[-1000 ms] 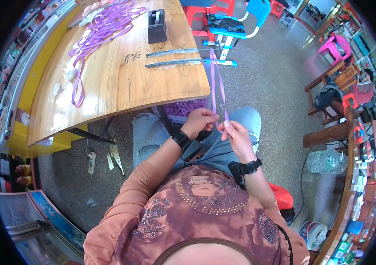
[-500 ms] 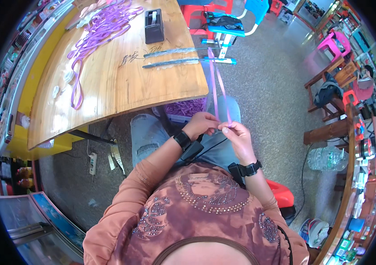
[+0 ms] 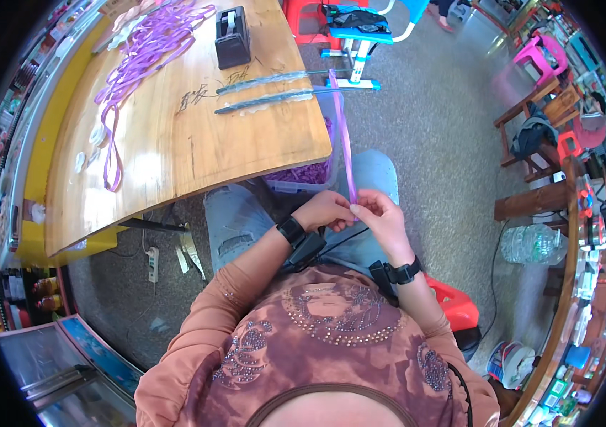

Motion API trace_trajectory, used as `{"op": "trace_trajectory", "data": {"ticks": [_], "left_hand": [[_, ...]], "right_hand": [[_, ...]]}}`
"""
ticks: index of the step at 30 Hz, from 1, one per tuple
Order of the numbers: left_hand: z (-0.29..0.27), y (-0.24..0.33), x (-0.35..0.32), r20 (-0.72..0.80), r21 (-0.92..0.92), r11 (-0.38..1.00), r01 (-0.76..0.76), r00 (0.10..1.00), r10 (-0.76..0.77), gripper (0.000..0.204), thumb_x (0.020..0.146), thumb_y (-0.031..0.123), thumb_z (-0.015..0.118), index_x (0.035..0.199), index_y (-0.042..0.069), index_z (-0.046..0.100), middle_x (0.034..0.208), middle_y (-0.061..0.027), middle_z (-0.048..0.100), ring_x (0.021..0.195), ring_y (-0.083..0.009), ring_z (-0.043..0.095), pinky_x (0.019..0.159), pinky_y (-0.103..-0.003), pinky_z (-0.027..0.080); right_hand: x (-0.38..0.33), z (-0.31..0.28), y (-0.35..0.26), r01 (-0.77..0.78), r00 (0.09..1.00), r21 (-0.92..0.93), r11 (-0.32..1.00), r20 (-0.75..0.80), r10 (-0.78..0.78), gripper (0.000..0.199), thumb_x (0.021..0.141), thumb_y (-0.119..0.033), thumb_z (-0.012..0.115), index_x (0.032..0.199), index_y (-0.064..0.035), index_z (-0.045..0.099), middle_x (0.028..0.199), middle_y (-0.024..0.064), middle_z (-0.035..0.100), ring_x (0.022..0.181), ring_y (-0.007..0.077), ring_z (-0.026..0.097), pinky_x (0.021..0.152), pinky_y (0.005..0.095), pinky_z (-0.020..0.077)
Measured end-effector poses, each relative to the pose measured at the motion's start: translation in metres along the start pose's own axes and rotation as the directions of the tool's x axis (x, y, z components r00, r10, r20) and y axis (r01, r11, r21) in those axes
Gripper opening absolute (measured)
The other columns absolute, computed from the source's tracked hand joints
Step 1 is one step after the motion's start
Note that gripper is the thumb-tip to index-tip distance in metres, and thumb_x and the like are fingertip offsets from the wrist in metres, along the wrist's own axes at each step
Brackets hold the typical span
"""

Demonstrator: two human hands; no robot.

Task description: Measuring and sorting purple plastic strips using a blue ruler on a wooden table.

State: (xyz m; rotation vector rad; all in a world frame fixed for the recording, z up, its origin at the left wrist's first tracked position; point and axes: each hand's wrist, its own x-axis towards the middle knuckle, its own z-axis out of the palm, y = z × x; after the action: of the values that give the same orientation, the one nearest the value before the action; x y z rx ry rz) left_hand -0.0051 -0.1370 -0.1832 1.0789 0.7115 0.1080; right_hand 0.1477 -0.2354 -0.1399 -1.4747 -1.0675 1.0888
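One left hand (image 3: 326,211) and one right hand (image 3: 383,217), near-closed on purple ribbon (image 3: 343,135).

This looks like a small shop: shelves (image 3: 572,235) crowded with goods (image 3: 578,356) line the right, more packed racks (image 3: 3,167) run along the left, bottles (image 3: 48,287) stand near a case (image 3: 43,359) with a glassy top, a pink plastic stool (image 3: 543,61) stands on a speckled floor (image 3: 445,135), and a wooden counter (image 3: 246,142) bears a tape dispenser (image 3: 234,43) and purple ribbon (image 3: 150,50)
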Motion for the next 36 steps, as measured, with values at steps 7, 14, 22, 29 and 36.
{"op": "trace_trajectory", "data": {"ticks": [7,14,22,29,36], "left_hand": [[-0.014,-0.006,0.001,-0.03,0.017,1.0,0.001,1.0,0.0,0.015,0.082,0.016,0.069,0.085,0.002,0.067,0.073,-0.0027,0.066,0.061,-0.0084,0.059,0.054,-0.023,0.049],[-0.026,-0.011,-0.002,-0.035,-0.013,0.998,0.06,0.998,-0.06,0.013,0.081,0.014,0.069,0.087,0.003,0.068,0.075,-0.0017,0.066,0.063,-0.0075,0.059,0.056,-0.021,0.049],[-0.034,-0.014,0.0,-0.031,-0.029,0.998,0.056,0.998,-0.056,0.013,0.082,0.014,0.068,0.084,0.002,0.069,0.073,-0.0024,0.066,0.062,-0.0081,0.06,0.055,-0.021,0.05],[-0.032,-0.016,-0.007,-0.052,-0.046,0.998,0.045,0.998,-0.048,0.013,0.082,0.014,0.067,0.084,0.001,0.068,0.073,-0.0033,0.067,0.061,-0.0084,0.06,0.055,-0.021,0.05],[-0.027,-0.015,-0.011,-0.052,-0.051,0.998,0.046,0.997,-0.049,0.016,0.084,0.015,0.067,0.084,0.0,0.067,0.075,-0.0043,0.067,0.061,-0.0086,0.06,0.054,-0.021,0.05]], "right_hand": [[0.02,0.004,0.007,-0.079,0.987,0.053,0.995,0.142,0.071,0.018,0.088,-0.015,0.067,0.099,-0.0007,0.066,0.077,-0.0002,0.064,0.072,0.0057,0.055,0.062,0.0217,0.0431],[0.033,0.0,0.02,-0.26,0.948,0.121,0.958,0.223,0.229,0.018,0.091,-0.018,0.063,0.096,-0.0008,0.067,0.081,0.0001,0.066,0.07,0.0051,0.053,0.062,0.0212,0.0407],[0.036,0.006,0.023,-0.171,0.958,-0.007,0.985,0.231,0.168,0.018,0.087,-0.013,0.068,0.098,0.0018,0.067,0.086,0.0028,0.068,0.081,0.0092,0.06,0.074,0.0241,0.0481],[0.033,0.007,0.024,-0.151,0.977,-0.043,0.988,0.146,0.155,0.013,0.086,-0.011,0.069,0.094,0.0002,0.068,0.081,0.0017,0.067,0.075,0.0071,0.059,0.069,0.022,0.0474],[0.021,0.006,0.025,-0.057,0.984,-0.077,0.995,0.166,0.069,0.012,0.084,-0.01,0.071,0.092,-0.0017,0.07,0.08,0.0019,0.068,0.074,0.0064,0.06,0.066,0.0216,0.0475]]}}
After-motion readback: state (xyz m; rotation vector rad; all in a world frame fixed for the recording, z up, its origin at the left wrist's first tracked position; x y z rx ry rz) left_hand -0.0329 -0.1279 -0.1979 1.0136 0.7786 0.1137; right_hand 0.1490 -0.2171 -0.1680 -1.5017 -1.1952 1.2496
